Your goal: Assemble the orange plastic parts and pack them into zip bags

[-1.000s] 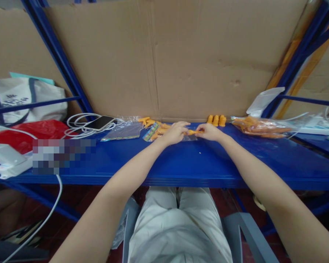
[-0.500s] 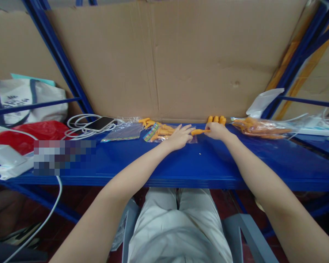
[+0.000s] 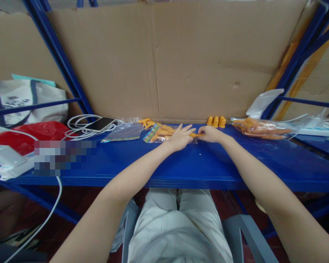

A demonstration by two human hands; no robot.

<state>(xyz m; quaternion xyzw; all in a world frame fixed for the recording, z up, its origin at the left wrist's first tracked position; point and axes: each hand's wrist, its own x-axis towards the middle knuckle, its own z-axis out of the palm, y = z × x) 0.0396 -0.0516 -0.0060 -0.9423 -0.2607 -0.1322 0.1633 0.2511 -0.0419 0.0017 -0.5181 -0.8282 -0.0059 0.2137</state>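
Observation:
My left hand point(image 3: 180, 138) lies on the blue shelf point(image 3: 164, 164) with its fingers spread flat over a clear plastic packet point(image 3: 164, 133) of small orange rubber pieces. My right hand point(image 3: 211, 134) is closed in a pinch on one small orange piece point(image 3: 194, 135), held between the two hands and touching the left fingertips. Three orange finger-shaped pieces point(image 3: 216, 121) stand upright just behind my right hand, against the cardboard wall.
A phone point(image 3: 99, 123) rests on coiled white cable point(image 3: 76, 126) at the left, beside a flat clear packet point(image 3: 123, 131). A bag of orange pieces point(image 3: 259, 128) lies at the right. A red bag point(image 3: 30, 133) and a tote bag point(image 3: 22, 100) sit far left.
My right hand had drawn back to the right with the orange piece, then came left again to meet my left hand. My left hand opened from a grip to flat fingers.

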